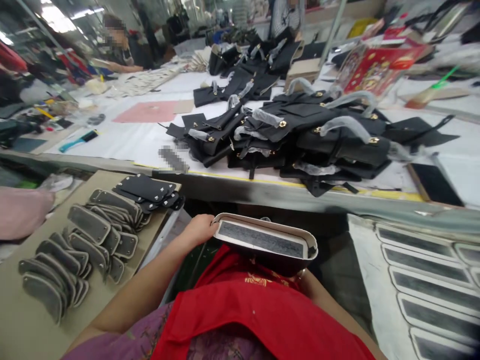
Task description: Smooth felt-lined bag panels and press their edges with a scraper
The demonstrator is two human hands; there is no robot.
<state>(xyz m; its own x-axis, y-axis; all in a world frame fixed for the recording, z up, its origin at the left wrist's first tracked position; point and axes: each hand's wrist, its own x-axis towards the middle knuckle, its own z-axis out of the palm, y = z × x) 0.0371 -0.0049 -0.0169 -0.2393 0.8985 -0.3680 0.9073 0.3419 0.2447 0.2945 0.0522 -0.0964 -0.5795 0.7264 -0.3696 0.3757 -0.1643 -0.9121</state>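
Low in the centre of the frame, the left hand (200,229) closes around the left end of an oblong black bag with a cream-rimmed grey base panel (264,240). Its wrist is bent and its forearm slants to the lower left. The right forearm (333,310) rises from the lower right. The right hand is hidden beneath the bag, so I cannot tell its grip. Grey padded leather pieces (75,245) lie at left.

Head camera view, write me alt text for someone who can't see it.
A person's left-hand grip closes on one end of a dark bag held base-up over a red cloth. Grey padded pieces lie stacked on a board at the left, and black bags with wrapped handles are piled on the table ahead.
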